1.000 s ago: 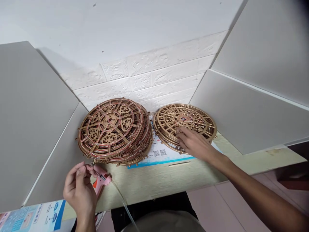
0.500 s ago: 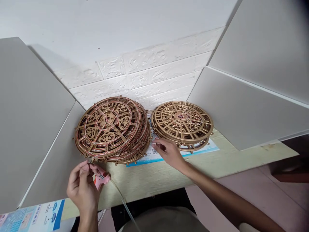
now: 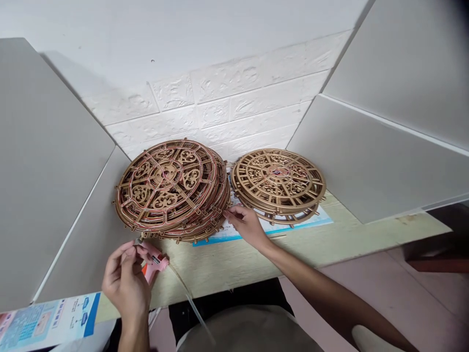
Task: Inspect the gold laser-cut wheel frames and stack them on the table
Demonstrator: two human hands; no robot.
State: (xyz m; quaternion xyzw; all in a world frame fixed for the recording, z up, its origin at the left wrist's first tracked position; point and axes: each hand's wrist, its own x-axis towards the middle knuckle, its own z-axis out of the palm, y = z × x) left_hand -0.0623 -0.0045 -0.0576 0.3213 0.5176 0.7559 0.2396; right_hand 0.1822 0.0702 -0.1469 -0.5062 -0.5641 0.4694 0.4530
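Two stacks of round, gold openwork discs stand side by side, the left stack (image 3: 164,186) taller and threaded with red and white wires, the right stack (image 3: 278,181) lower. My left hand (image 3: 128,276) is closed in a pinch in front of the left stack, beside a pink glue gun (image 3: 156,261) with a clear stick trailing from it; what its fingertips hold is too small to tell. My right hand (image 3: 246,226) has its thumb and index finger pinched at the right edge of the left stack; whether they hold anything is hidden.
Printed blue and white sheets lie under the stacks and at the table's lower left (image 3: 47,320). Grey panels (image 3: 388,156) flank the pale table (image 3: 220,266), with a white brick-patterned wall behind. A thin stick (image 3: 277,237) lies right of my right hand.
My right hand has moved left to the edge of the left stack, and its fingers have closed. My left hand stays in nearly the same place. The view has shifted slightly.
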